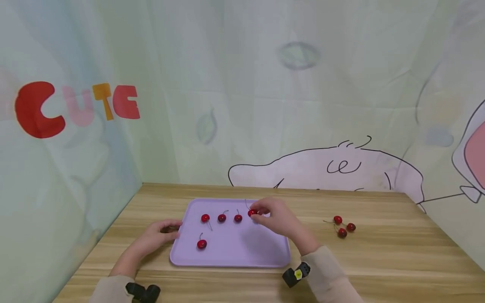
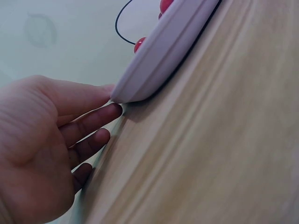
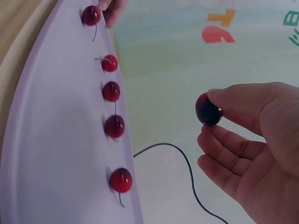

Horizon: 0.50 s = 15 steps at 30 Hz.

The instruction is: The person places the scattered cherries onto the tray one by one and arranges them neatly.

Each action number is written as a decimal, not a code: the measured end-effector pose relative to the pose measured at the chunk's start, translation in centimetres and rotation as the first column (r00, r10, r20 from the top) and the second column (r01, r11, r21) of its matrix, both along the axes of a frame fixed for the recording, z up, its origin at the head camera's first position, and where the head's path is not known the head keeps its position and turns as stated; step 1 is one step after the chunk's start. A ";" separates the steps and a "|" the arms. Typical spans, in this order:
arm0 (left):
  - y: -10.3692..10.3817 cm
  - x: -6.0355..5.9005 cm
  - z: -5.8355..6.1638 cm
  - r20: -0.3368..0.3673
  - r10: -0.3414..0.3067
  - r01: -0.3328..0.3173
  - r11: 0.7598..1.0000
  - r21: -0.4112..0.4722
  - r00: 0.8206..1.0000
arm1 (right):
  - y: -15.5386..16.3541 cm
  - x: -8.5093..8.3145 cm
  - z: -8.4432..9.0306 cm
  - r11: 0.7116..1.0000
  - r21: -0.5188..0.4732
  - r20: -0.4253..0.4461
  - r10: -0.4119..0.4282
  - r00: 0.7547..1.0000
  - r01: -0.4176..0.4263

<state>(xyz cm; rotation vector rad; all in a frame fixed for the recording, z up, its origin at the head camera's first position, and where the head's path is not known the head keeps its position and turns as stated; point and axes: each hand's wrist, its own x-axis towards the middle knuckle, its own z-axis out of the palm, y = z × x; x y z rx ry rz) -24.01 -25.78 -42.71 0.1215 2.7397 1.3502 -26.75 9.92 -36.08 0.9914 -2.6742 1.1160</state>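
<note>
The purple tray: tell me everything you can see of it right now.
The tray is a lilac rectangle with rounded corners and a low raised rim, seemingly matte plastic. It lies flat on the wooden table. Five cherries rest on it: four in a row along the far side, one nearer the front left. The left hand touches its left edge; the right hand pinches another cherry over its far right part.

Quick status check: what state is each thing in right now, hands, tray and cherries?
Left hand: fingers straight, touching the tray's left edge.
Right hand: pinching one cherry above the tray.
Purple tray: flat on the wooden table.
Cherries on the tray: lying loose, stems on.
Three cherries: clustered on the table, right of the tray.
</note>
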 end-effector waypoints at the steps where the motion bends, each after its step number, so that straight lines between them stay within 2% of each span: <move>1: 0.0 0.0 0.0 -0.001 0.000 0.000 1.000 0.000 1.000 | -0.3 0.1 0.0 1.000 0.003 -0.007 0.008 1.000 -0.008; 7: 0.2 0.0 -0.1 -0.020 -0.004 0.004 1.000 -0.010 1.000 | -1.8 0.6 -0.1 1.000 0.022 -0.029 0.014 0.999 -0.014; 15: 0.0 0.0 -0.2 -0.005 0.019 -0.019 1.000 -0.007 1.000 | -3.7 0.8 -0.7 0.996 0.030 0.036 0.079 0.996 -0.081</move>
